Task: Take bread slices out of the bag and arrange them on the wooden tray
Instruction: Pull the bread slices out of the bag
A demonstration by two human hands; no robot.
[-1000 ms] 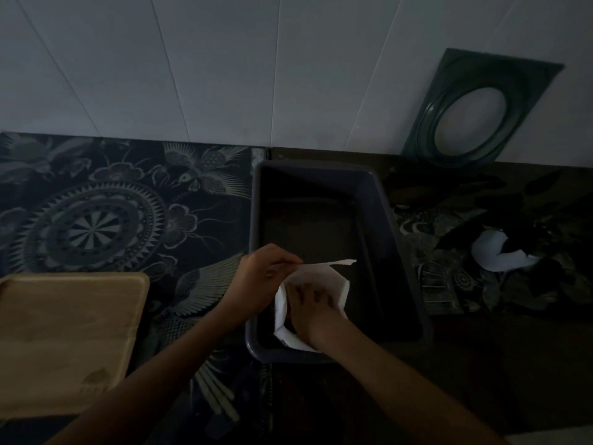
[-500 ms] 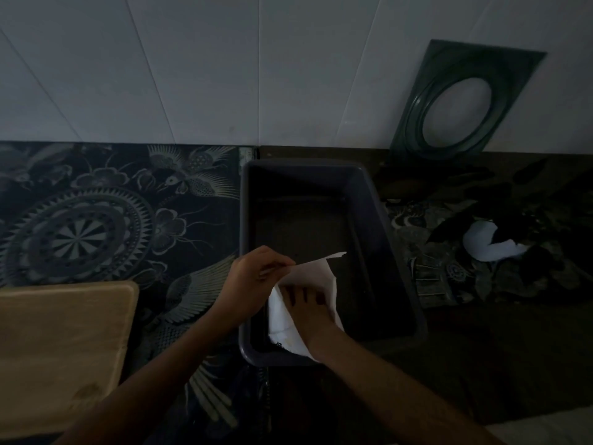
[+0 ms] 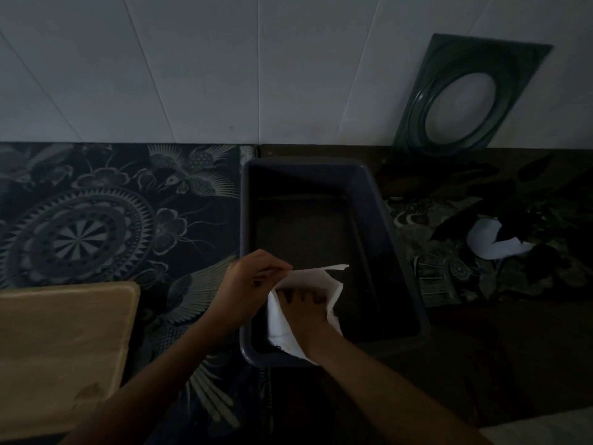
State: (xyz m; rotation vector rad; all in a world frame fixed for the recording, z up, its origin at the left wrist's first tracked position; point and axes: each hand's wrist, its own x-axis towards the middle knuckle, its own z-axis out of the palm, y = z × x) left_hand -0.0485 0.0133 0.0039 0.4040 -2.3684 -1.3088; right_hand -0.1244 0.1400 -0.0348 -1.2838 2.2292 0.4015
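A white paper bag (image 3: 277, 319) lies in the near left corner of a dark plastic tub (image 3: 390, 232). My left hand (image 3: 247, 284) pinches the bag's upper edge and holds its mouth apart. My right hand (image 3: 303, 311) reaches into the bag, fingers curled inside; what they touch is hidden. No bread slice is visible. The wooden tray (image 3: 61, 348) lies bare at the lower left, apart from both hands.
A dark patterned cloth (image 3: 96, 220) covers the counter. A dark green frame with an oval hole (image 3: 465, 97) leans on the white wall at the back right. A white crumpled scrap (image 3: 491, 242) lies right of the tub.
Both hands stay at the bag, my right hand still inside it. The view has shifted slightly; the bag's mouth sits a little wider.
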